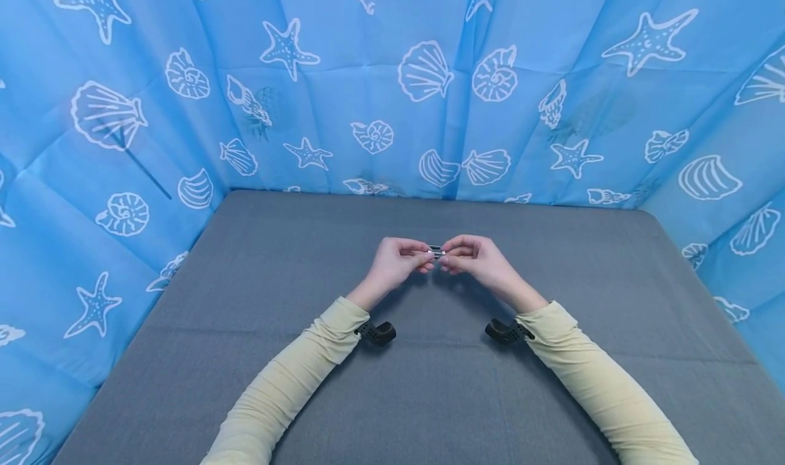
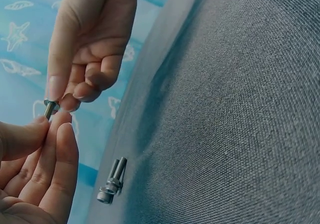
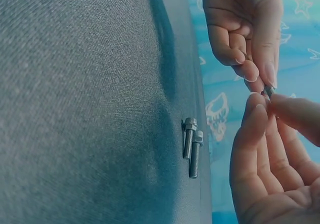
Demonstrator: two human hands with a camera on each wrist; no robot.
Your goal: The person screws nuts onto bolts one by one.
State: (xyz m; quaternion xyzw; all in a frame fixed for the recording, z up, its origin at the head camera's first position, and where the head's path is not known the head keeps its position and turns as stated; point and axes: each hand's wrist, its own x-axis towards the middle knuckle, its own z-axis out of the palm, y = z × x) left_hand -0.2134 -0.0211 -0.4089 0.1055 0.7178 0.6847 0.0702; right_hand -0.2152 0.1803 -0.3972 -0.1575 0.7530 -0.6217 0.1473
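Observation:
In the head view my left hand (image 1: 400, 260) and right hand (image 1: 475, 259) meet fingertip to fingertip over the table. Between them is a small metal bolt (image 2: 48, 111), its shank pinched by the left thumb and fingers. A hex nut (image 2: 51, 104) sits at the bolt's other end, right at the right thumb tip, and the right hand pinches it. Fingers hide much of both pieces. Just beyond the hands, two more bolts (image 3: 188, 141) lie side by side on the table, each with a thicker, nut-like collar near its head.
A grey cloth-covered table (image 1: 294, 376) spreads beneath the arms. Blue curtains (image 1: 368, 97) with white shells and starfish hang along its back and sides. Each wrist carries a black strap-on mount, the left mount (image 1: 377, 333) and the right mount (image 1: 505, 331).

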